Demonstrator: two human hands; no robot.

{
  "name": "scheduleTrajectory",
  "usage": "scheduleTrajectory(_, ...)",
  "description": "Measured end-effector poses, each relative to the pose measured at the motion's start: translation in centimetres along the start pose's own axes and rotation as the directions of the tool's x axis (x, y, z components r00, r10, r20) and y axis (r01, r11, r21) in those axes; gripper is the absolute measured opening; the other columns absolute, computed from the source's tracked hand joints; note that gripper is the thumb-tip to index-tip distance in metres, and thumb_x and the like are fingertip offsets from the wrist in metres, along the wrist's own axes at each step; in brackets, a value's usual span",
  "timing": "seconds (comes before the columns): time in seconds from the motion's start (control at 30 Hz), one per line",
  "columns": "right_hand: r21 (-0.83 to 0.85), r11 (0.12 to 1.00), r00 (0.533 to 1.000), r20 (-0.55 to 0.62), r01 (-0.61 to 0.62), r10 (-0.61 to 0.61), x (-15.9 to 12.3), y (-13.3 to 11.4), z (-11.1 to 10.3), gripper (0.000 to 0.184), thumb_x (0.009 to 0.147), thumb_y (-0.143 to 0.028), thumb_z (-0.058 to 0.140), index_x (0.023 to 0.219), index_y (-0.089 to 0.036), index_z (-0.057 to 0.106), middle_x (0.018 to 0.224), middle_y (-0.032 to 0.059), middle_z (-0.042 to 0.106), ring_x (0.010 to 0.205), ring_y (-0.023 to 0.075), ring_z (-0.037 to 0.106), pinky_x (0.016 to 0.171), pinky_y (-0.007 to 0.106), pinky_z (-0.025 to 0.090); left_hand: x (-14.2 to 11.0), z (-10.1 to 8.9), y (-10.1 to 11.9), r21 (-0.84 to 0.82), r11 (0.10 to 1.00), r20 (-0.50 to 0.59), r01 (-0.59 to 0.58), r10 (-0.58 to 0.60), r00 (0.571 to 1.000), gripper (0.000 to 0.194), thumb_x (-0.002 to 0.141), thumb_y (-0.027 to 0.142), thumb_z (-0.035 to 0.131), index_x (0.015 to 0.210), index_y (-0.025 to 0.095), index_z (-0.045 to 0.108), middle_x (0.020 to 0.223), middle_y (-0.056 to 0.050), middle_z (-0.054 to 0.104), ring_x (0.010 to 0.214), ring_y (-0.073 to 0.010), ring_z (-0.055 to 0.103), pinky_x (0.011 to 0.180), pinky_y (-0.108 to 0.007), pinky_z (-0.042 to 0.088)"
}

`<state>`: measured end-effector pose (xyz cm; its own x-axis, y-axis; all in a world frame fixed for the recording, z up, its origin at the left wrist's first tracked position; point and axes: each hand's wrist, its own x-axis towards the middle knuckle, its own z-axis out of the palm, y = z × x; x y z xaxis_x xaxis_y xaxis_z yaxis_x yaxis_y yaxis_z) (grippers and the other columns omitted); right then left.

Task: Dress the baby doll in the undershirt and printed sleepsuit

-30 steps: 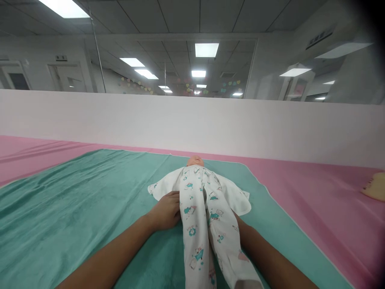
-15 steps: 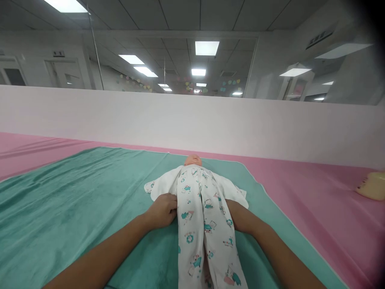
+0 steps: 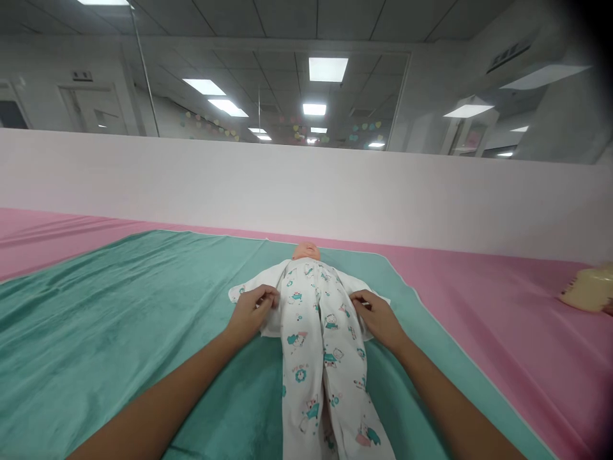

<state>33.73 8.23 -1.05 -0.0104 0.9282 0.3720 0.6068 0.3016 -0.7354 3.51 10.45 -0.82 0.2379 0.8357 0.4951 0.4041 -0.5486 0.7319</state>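
Note:
A baby doll [image 3: 306, 250] lies on its back with its head at the far end. White baby pants [image 3: 299, 345] with a teal and pink print lie lengthwise along its front, legs toward me. A white baby shirt [image 3: 263, 278] spreads out on both sides from beneath the pants. My left hand [image 3: 251, 310] is at the pants' left edge, over the shirt, its thumb and fingers curled in a pinch on the shirt cloth. Across from it, my right hand [image 3: 378, 316] pinches the right edge of the pants. The doll's body is hidden by cloth.
A teal blanket [image 3: 119, 319] lies beneath, over a pink cover [image 3: 479, 287]. Behind stands a low white wall [image 3: 287, 191] with glass above. A pale yellow object [image 3: 587, 289] sits at the far right.
Both hands have come out from beside and under the pants and moved up toward the waist. The shirt's lower edge now shows on both sides, and the pants' right edge has shifted inward.

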Motion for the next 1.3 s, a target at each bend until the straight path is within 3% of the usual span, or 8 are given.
scheduleTrajectory(0.13, 0.167, 0.984, 0.996, -0.074, 0.054, -0.042, 0.8, -1.2, 2.4, 0.031, 0.084, -0.04, 0.044, 0.109, -0.026, 0.057, 0.116, 0.0014, 0.057, 0.108, 0.0175, 0.05, 0.093, 0.034, 0.04, 1.2, 1.0, -0.9, 0.039, 0.999, -0.025, 0.003, -0.002, 1.0, 0.031, 0.086, 0.031, 0.037, 0.107, 0.022, 0.058, 0.112, -0.002, 0.061, 0.103, -0.0172, 0.054, 0.089, -0.032, 0.043)
scheduleTrajectory(0.3, 0.25, 0.961, 0.993, -0.053, 0.119, -0.109, 0.9, -2.1, 4.3, 0.038, 0.087, -0.045, 0.039, 0.117, -0.028, 0.054, 0.131, 0.0003, 0.047, 0.124, 0.0178, 0.038, 0.109, 0.038, 0.024, 5.2, 2.2, -1.6, 0.146, 0.988, -0.118, 0.059, -0.042, 0.992, 0.036, 0.086, 0.037, 0.038, 0.113, 0.019, 0.054, 0.125, -0.007, 0.052, 0.116, -0.0209, 0.046, 0.1, -0.037, 0.034)
scheduleTrajectory(0.57, 0.268, 0.961, 0.995, 0.06, 0.066, -0.085, -0.2, -1.7, 4.3, 0.045, 0.088, -0.049, 0.038, 0.129, -0.032, 0.043, 0.143, -0.004, 0.031, 0.134, 0.0158, 0.023, 0.114, 0.038, 0.014, 9.3, 1.5, -3.7, 0.085, 0.993, 0.205, 0.084, -0.1, 0.974, 0.036, 0.079, 0.053, 0.045, 0.089, 0.021, 0.057, 0.115, -0.005, 0.058, 0.105, -0.0232, 0.052, 0.087, -0.032, 0.04)
scheduleTrajectory(0.77, 0.252, 0.962, 0.991, 0.06, 0.102, -0.12, -0.1, -2.3, 5.0, 0.044, 0.089, -0.047, 0.035, 0.13, -0.032, 0.041, 0.144, -0.0043, 0.03, 0.134, 0.0141, 0.022, 0.114, 0.035, 0.014, 9.3, 3.2, -5.1, 0.233, 0.962, -0.033, 0.141, -0.137, 0.99, 0.023, 0.084, 0.04, 0.04, 0.081, 0.02, 0.052, 0.102, -0.005, 0.062, 0.098, -0.022, 0.055, 0.084, -0.033, 0.039)
scheduleTrajectory(0.93, 0.04, 0.998, 0.991, -0.125, 0.046, -0.041, 0.7, -0.2, 3.8, 0.047, 0.085, -0.049, 0.04, 0.125, -0.026, 0.045, 0.134, 0.0035, 0.043, 0.124, 0.0192, 0.037, 0.105, 0.038, 0.029, 7.9, 3.7, -5.1, 0.571, 0.817, -0.138, 0.076, 0.004, 0.99, 0.026, 0.087, 0.032, 0.034, 0.1, 0.019, 0.053, 0.102, -0.01, 0.06, 0.097, -0.0254, 0.053, 0.083, -0.038, 0.037)
scheduleTrajectory(1.03, -0.271, 0.948, 0.954, -0.286, -0.167, 0.087, 1.2, 2.1, 1.4, 0.046, 0.08, -0.053, 0.042, 0.11, -0.02, 0.054, 0.119, 0.0095, 0.053, 0.11, 0.0252, 0.047, 0.093, 0.042, 0.037, 7.0, 2.5, -5.4, 0.658, 0.73, -0.206, 0.183, -0.059, 0.977, 0.04, 0.088, 0.044, 0.03, 0.107, 0.016, 0.051, 0.105, -0.014, 0.059, 0.1, -0.0298, 0.051, 0.083, -0.042, 0.037)
scheduleTrajectory(1.17, -0.483, 0.747, 0.889, -0.236, -0.457, 0.392, 0.8, 4.2, -2.1, 0.05, 0.079, -0.063, 0.031, 0.081, -0.021, 0.056, 0.084, 0.009, 0.062, 0.075, 0.0242, 0.056, 0.065, 0.038, 0.041, 6.7, 0.7, -6.1, 0.647, 0.677, -0.211, 0.351, -0.283, 0.936, 0.051, 0.086, 0.055, 0.027, 0.089, 0.014, 0.057, 0.094, -0.016, 0.061, 0.094, -0.0326, 0.054, 0.077, -0.043, 0.039)
scheduleTrajectory(1.3, -0.555, 0.675, 0.866, -0.201, -0.486, 0.458, 0.3, 4.7, -3.7, 0.052, 0.074, -0.069, 0.035, 0.07, -0.02, 0.052, 0.075, 0.0091, 0.061, 0.064, 0.0226, 0.055, 0.057, 0.035, 0.038, 6.9, 0.1, -5.8, 0.581, 0.751, -0.213, 0.313, -0.232, 0.949, 0.033, 0.086, 0.043, 0.034, 0.088, 0.017, 0.055, 0.096, -0.013, 0.061, 0.093, -0.0286, 0.054, 0.074, -0.039, 0.041)
